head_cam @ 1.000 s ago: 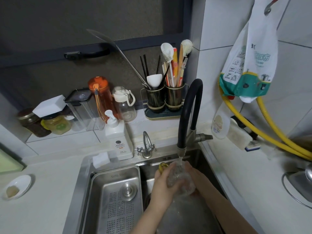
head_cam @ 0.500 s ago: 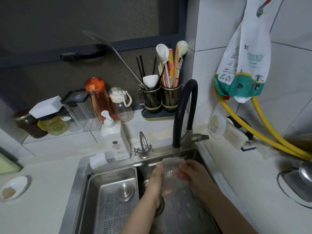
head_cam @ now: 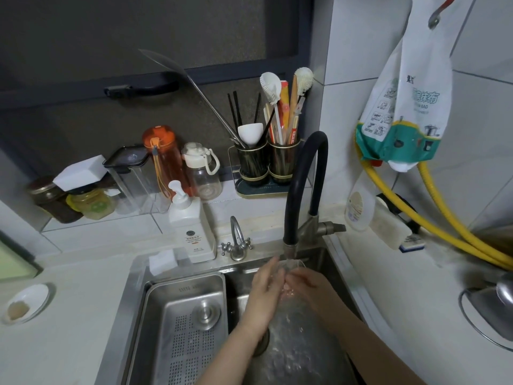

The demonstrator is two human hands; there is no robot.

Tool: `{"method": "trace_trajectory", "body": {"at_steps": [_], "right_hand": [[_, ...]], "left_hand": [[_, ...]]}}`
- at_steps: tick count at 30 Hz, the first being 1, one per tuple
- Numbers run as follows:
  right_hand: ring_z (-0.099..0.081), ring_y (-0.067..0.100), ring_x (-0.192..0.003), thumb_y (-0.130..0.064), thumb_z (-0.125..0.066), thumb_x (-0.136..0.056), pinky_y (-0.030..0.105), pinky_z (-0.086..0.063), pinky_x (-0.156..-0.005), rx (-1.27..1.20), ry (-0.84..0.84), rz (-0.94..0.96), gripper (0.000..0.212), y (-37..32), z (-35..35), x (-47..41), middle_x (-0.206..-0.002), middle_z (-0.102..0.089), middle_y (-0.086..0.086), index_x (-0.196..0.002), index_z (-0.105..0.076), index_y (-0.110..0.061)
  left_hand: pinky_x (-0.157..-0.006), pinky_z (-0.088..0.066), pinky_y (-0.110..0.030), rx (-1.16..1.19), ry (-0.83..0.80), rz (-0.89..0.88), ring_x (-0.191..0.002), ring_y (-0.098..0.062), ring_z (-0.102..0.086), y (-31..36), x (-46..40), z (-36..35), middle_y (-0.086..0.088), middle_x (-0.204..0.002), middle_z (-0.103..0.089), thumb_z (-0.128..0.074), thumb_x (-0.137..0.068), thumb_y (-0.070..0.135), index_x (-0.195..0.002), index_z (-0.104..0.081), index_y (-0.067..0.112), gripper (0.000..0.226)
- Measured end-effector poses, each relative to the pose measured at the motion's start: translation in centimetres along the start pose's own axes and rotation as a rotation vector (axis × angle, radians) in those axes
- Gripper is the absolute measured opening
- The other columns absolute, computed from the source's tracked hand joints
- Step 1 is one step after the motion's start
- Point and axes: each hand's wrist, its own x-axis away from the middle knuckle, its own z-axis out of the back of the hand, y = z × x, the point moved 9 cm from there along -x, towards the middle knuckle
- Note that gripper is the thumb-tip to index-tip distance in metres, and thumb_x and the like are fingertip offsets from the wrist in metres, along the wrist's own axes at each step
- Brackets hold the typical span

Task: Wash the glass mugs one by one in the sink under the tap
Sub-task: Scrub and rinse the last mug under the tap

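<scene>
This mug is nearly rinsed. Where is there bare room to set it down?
Bare counter lies between the saucer and the sink. The perforated tray is also bare. The ledge with the jars and the yellow hose corner are crowded.

The glass mug [head_cam: 290, 269] is largely hidden between the left hand [head_cam: 266, 290] and right hand [head_cam: 305, 284]; only its rim shows, blurred by running water. Both forearms are cut off by the bottom edge. The sink [head_cam: 319, 257] floor is obscured by splashing. Whether the fingers close on the mug cannot be determined.
</scene>
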Motion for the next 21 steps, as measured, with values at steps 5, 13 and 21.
{"method": "trace_trajectory", "body": {"at_steps": [5,13,21], "right_hand": [[-0.069,0.027,-0.082,-0.024,-0.055,-0.094,0.036,-0.055,-0.076,-0.285,0.043,-0.226,0.025,2.2,0.4,-0.7,-0.091,-0.072,0.014,-0.097,-0.070,-0.005],[-0.066,0.016,-0.090,-0.008,-0.056,-0.091,0.024,-0.051,-0.079,-0.222,-0.200,-0.248,0.015,2.0,-1.6,-2.1,-0.096,-0.070,0.007,-0.094,-0.070,-0.013],[-0.067,0.028,-0.087,-0.013,-0.053,-0.093,0.032,-0.055,-0.074,-0.516,-0.120,-0.242,0.031,1.6,-1.1,-3.3,-0.108,-0.065,0.028,-0.112,-0.061,0.010]], "left_hand": [[-0.100,-0.014,0.002,-0.327,-0.155,-0.229,-0.132,0.022,-0.009,0.3,1.1,-0.6,0.020,-0.150,-0.011,-0.067,-0.082,0.044,-0.132,-0.034,0.053,0.060],[-0.083,-0.050,-0.016,-0.053,-0.181,-0.052,-0.104,0.001,-0.061,-0.4,-0.5,1.1,0.008,-0.117,-0.060,-0.071,-0.079,0.039,-0.115,-0.052,0.040,0.041],[-0.083,-0.048,-0.018,0.205,-0.061,0.057,-0.101,-0.006,-0.065,-0.7,-1.8,0.0,-0.002,-0.113,-0.067,-0.069,-0.082,0.044,-0.124,-0.048,0.040,0.047]]}}
